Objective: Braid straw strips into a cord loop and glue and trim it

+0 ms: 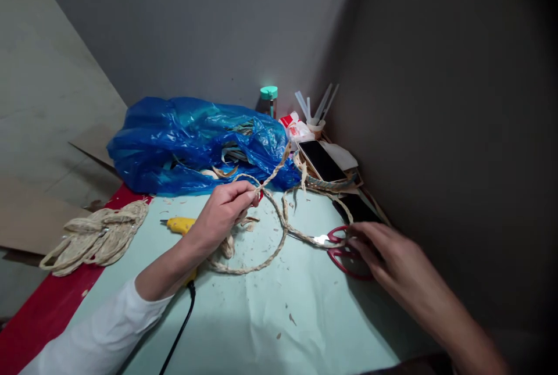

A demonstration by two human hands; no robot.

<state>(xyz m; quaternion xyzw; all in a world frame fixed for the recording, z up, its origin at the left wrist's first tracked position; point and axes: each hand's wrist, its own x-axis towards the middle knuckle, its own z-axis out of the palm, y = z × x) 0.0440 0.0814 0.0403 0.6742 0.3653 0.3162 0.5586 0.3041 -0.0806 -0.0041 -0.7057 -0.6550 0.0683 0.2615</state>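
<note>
A thin braided straw cord (pixel 264 264) loops across the pale green sheet. My left hand (pixel 224 209) pinches it, and a frayed end sticks up past the fingertips. On the right, my right hand (pixel 381 247) has its fingers closed on another stretch of the same cord. Under those fingers lie scissors with red handles (pixel 349 273), their blades pointing left and partly covered by the cord. Whether the fingers also touch the scissors, I cannot tell. A yellow glue gun (pixel 179 225) lies behind my left forearm, partly hidden, with its black cable running toward me.
A blue plastic bag (pixel 192 136) with dried strips inside spreads along the back. To its right are a phone (pixel 322 160), a cup of glue sticks (pixel 316 125) and a green-lidded jar (pixel 269 96). A bundle of braided cord (pixel 102 235) rests at left. Walls rise close behind and right.
</note>
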